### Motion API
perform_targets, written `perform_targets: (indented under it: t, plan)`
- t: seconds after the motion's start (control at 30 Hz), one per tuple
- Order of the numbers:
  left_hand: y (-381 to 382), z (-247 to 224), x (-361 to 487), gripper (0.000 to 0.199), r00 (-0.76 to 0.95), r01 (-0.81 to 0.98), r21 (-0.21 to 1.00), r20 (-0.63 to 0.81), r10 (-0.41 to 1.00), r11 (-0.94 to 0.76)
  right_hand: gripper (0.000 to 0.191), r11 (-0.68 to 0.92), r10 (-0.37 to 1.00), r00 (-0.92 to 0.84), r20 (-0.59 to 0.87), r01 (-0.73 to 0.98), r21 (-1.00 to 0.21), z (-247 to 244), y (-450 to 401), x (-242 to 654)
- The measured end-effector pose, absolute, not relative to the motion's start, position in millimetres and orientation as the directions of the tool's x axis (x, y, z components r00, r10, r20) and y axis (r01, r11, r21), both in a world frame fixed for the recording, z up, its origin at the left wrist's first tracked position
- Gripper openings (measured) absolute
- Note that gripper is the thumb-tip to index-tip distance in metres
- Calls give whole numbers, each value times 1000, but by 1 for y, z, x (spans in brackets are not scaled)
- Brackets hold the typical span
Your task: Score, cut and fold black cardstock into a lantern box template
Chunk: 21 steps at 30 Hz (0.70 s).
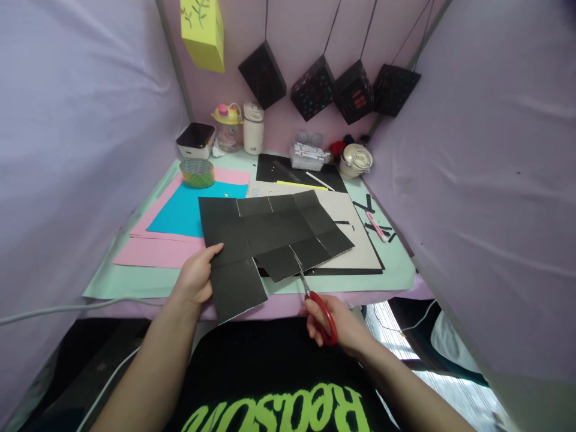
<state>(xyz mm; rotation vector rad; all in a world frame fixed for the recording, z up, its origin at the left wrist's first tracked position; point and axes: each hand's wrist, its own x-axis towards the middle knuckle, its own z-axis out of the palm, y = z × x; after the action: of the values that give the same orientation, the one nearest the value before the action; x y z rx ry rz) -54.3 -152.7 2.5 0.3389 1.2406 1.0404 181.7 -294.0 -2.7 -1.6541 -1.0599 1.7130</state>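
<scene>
A sheet of black cardstock [270,231] with fold lines and several slits is held up over the table's front edge. My left hand [198,275] grips its left side, thumb on top and fingers underneath. In my right hand [335,324] is a pair of red-handled scissors [324,315], fingers through the loops. The blades point away from me and sit at a slit in the sheet's near edge. One near flap hangs apart from the larger left panel.
Pink sheets [155,252], a blue sheet [177,210] and a roll of tape [197,173] lie left. A pink craft knife [377,227] rests right among black scraps. Bottles [254,129] stand behind; black paper boxes [312,89] hang above. Fabric walls [472,150] close both sides.
</scene>
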Motion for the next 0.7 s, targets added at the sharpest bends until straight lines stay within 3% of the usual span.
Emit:
perform_targets:
  t: [0.7]
  plan:
    - [-162, -1, -63, 17, 157, -470, 682, -559, 814, 560, 60, -549, 800, -244, -548, 70, -833, -2, -298, 189]
